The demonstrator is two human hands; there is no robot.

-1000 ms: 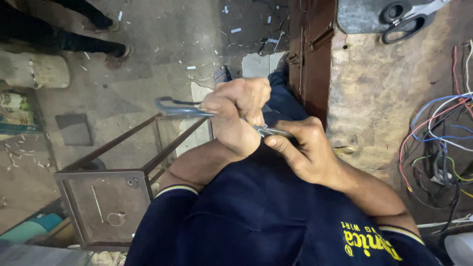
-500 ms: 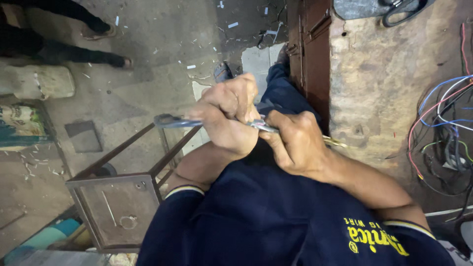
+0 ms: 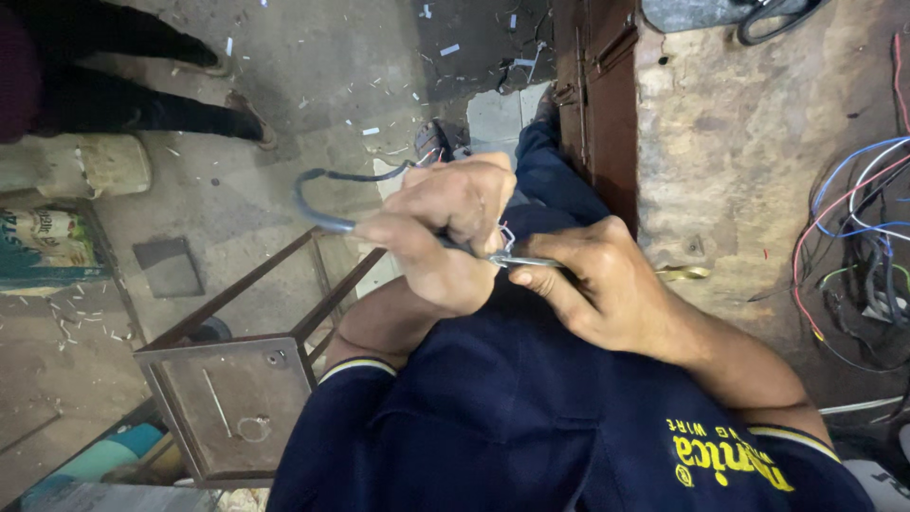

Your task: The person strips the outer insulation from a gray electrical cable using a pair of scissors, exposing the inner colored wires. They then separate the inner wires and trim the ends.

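My left hand (image 3: 445, 232) is closed around a grey sheathed cable (image 3: 318, 213), which curls out to the left in a hook shape; thin coloured cores show at its cut end by my fingers. My right hand (image 3: 592, 284) grips a slim metal tool (image 3: 526, 259) whose tip meets the cable at my left hand. The tool's brass-coloured end (image 3: 684, 273) sticks out past my right hand. Both hands are held together above my lap, in front of my dark blue shirt.
A rusty metal stool frame (image 3: 232, 398) stands at lower left. A worn workbench (image 3: 749, 142) on the right carries tangled coloured wires (image 3: 863, 246) and scissors (image 3: 768, 19). Another person's legs (image 3: 142, 104) stand at upper left beside a pale container (image 3: 95, 161). The floor is littered with scraps.
The cable's free end has curled up and back into a hook. My hands shifted slightly right and down, and the tool's tip stays at the cable end.
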